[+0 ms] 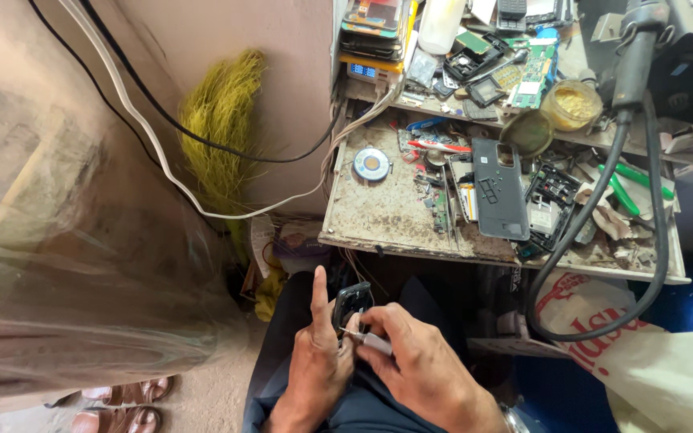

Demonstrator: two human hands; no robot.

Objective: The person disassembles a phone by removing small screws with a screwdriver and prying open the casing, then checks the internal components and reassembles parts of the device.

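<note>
Head view: small phone part held over my lap, tool tip applied.

My left hand [314, 361] clamps the small dark phone part [352, 303], index finger raised; my right hand [415, 365] pinches a thin tool [369, 341] against its lower edge. I judge this the prying or unscrewing step; the next move calls for steady pressure. The cluttered workbench [378, 212] sits ahead.

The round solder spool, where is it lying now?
In the head view, the round solder spool lies on the left part of the workbench, left of the dark phone back cover.
</note>
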